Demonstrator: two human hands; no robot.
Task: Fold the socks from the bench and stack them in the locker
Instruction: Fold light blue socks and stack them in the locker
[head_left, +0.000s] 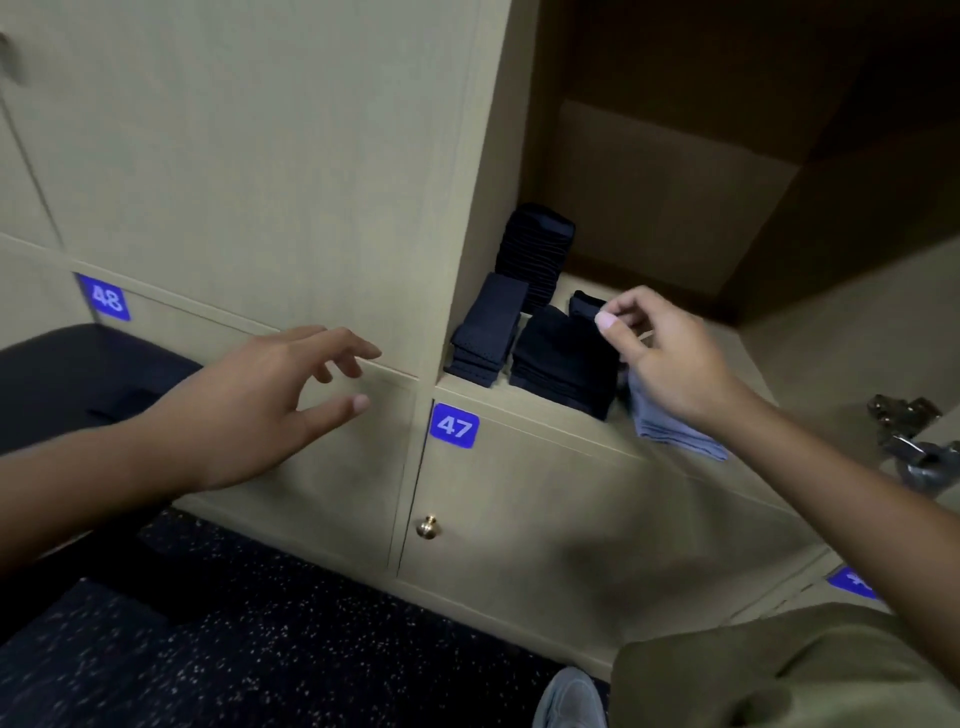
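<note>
Right hand hides part of grey sock.

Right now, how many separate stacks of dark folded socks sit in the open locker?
3: a tall stack at the back left, a leaning stack at the front left, and a stack beside it. The right hand may hide more.

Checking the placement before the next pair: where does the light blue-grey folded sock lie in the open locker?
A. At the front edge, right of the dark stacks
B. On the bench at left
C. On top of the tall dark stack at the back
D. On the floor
A: the light blue-grey folded sock lies at the locker's front edge, right of the dark stacks, partly under the right hand.
</note>
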